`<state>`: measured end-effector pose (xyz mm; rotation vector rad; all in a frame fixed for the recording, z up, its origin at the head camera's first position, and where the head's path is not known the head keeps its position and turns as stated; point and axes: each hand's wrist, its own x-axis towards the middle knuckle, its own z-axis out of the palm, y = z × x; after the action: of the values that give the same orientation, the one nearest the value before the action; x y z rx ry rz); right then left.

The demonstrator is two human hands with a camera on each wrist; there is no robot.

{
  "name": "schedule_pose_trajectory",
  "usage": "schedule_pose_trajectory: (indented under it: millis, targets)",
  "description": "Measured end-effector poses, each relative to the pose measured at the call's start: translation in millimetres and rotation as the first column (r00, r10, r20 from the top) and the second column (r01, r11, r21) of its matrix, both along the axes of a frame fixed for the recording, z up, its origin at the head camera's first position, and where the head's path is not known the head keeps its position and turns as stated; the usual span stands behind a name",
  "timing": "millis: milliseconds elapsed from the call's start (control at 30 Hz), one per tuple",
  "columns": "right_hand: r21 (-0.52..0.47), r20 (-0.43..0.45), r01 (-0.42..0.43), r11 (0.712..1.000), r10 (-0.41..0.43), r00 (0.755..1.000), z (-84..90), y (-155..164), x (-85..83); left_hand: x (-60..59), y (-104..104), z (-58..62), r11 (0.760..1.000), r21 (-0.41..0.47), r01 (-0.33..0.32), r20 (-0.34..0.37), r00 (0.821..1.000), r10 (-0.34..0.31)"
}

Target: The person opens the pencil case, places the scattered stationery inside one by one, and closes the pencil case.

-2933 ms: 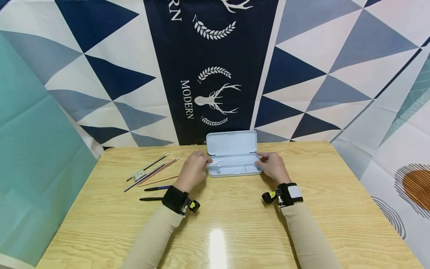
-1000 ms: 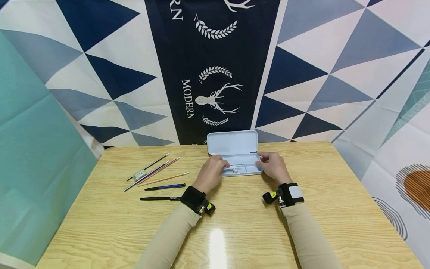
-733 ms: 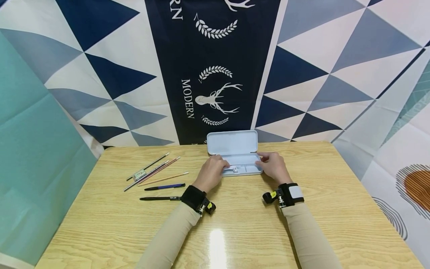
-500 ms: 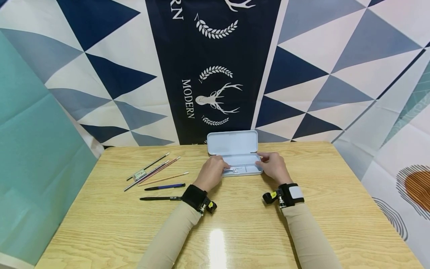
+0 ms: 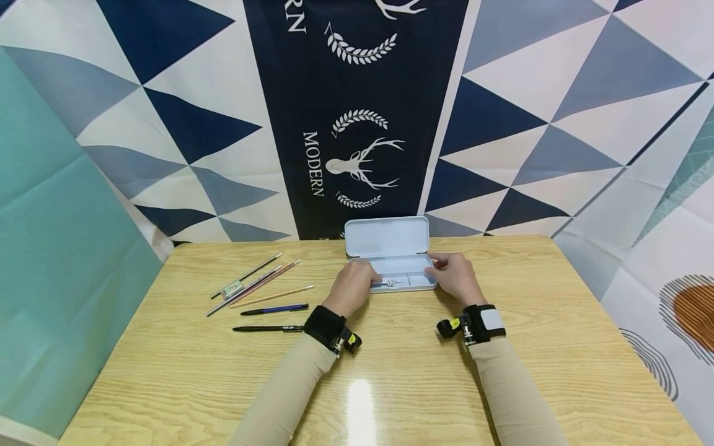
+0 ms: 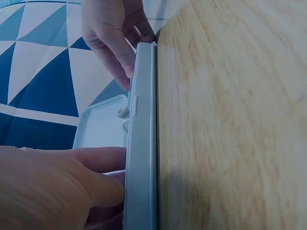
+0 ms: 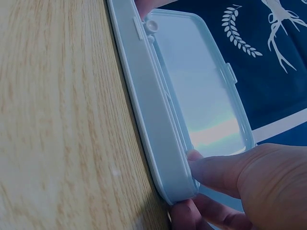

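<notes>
A pale blue pencil case (image 5: 409,285) lies open at the table's far middle, its lid (image 5: 386,236) tilted back. My left hand (image 5: 354,284) curls over the case's front left rim, thumb against the front wall (image 6: 142,143) and fingers (image 6: 96,158) inside. A small white item (image 5: 393,282) lies in the tray at its fingertips; whether they touch it is unclear. My right hand (image 5: 453,275) grips the case's right end, thumb (image 7: 220,175) on the rim beside the lid (image 7: 201,96). The right hand (image 6: 110,38) also shows in the left wrist view.
Several pencils and pens (image 5: 259,291) lie loose on the wooden table (image 5: 167,371) to the left of my left hand, with a small tagged piece (image 5: 230,288) among them. A patterned cloth backdrop (image 5: 357,124) hangs right behind the case.
Since 2.9 s ago my left hand slid right from the case's left end and over the tray. Over the last second both hands have stayed almost still.
</notes>
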<state>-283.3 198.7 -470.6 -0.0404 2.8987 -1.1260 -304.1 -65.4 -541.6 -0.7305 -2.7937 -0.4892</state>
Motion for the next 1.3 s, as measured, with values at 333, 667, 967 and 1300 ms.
schedule_pose_trajectory:
  millis: [333,667,967,1300]
  targets:
    - [0.0,-0.003,-0.006,1.0,0.006,1.0,0.0,1.2,0.1,2.4,-0.8,-1.5,1.0,-0.008,-0.006,-0.01,1.0,0.006]
    - [-0.01,0.018,0.003,1.0,-0.003,1.0,0.9,0.8,0.1,2.5,-2.1,-3.6,0.999,-0.027,0.02,-0.028,0.999,-0.021]
    - [-0.017,0.018,0.001,1.0,0.0,1.0,1.0,0.9,-0.4,2.4,-1.2,-1.7,1.0,0.0,0.021,-0.031,0.999,-0.021]
    - [-0.017,0.019,0.004,1.0,-0.004,1.0,1.6,-0.1,0.5,17.9,-3.4,27.9,0.995,0.089,0.047,-0.041,0.998,-0.043]
